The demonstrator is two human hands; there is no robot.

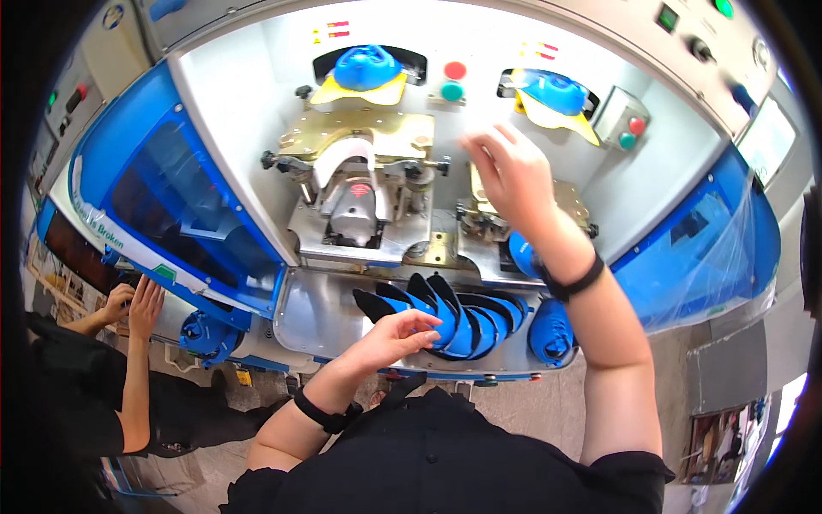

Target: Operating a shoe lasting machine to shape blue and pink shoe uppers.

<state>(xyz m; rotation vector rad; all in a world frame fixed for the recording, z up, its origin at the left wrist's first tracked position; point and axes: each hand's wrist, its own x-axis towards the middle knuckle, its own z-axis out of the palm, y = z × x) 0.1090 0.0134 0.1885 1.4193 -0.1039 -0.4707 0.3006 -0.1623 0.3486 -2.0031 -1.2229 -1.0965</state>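
My left hand [396, 337] hovers at the near edge of a row of blue curved pieces with black edges [467, 321], its fingers stretched out and the thumb apart. Nothing shows in it. My right hand [505, 167] is raised in front of the right mould station [481, 214], fingers apart and slightly blurred, holding nothing that I can see. Behind it, a blue and yellow fabric piece [548, 98] sits on a wall-mounted form. A similar blue and yellow piece [366, 73] is on the left form. Below that, the left mould station [355, 193] holds a silver form under a pale curved pad.
Red and green buttons [454, 81] sit between the forms, with a button box [622, 118] at right. Blue doors flank the machine [184, 188]. A blue bundle [550, 332] lies at the tray's right end. At left, a co-worker's hands [137, 304] are near another blue bundle [205, 334].
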